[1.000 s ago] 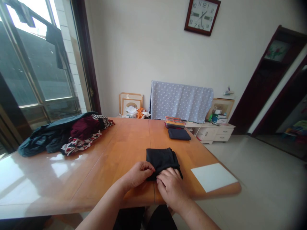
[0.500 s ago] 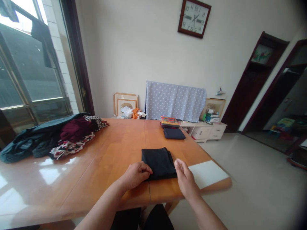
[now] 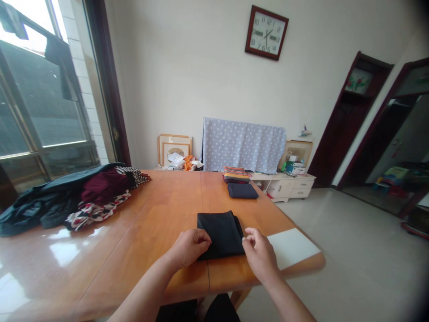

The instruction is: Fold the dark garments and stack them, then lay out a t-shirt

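A black garment, folded into a small rectangle, lies flat near the table's front edge. At its left side my left hand is closed, thumb and fingers pinched together over the cloth's edge. My right hand is at the opposite side, its fingers curled and the fingertips at the right edge of the cloth. The fingers partly hide how much fabric each hand grips. Beyond the garment lies a folded dark navy cloth, in front of a stack of folded striped clothes.
A loose heap of clothes covers the table's left side. A white sheet lies at the right corner of the wooden table. Behind stand a low white cabinet and something draped with a dotted blue cloth.
My right hand's fingers, straighter before, have curled in at the garment's right edge. My left hand stays at the left side. The view has tilted slightly upward.
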`<state>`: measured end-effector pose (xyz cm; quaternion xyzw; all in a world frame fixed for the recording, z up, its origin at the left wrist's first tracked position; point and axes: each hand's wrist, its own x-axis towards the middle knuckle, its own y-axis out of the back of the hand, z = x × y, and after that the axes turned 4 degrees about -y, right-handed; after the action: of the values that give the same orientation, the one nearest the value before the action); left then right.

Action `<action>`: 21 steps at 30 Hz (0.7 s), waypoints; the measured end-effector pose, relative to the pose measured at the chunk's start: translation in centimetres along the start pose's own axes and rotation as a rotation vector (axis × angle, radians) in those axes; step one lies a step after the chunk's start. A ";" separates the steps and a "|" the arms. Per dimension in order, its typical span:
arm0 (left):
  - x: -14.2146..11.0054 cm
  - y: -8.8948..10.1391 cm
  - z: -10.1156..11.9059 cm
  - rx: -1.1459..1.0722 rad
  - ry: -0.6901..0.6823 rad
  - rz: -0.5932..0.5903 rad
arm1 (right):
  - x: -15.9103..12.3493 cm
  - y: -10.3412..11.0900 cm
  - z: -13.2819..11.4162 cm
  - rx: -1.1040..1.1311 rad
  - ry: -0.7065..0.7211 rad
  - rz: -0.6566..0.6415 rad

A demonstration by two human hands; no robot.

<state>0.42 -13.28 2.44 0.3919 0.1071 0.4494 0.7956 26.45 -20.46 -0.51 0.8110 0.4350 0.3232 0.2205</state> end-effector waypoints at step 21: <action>2.5 -3.8 0.4 0.474 0.073 0.027 | 4.9 -5.3 -2.5 -0.353 0.192 -0.496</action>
<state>4.51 -12.57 0.43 0.5526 0.2334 0.4360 0.6708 23.68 -13.35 -0.52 0.5953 0.5756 0.4051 0.3876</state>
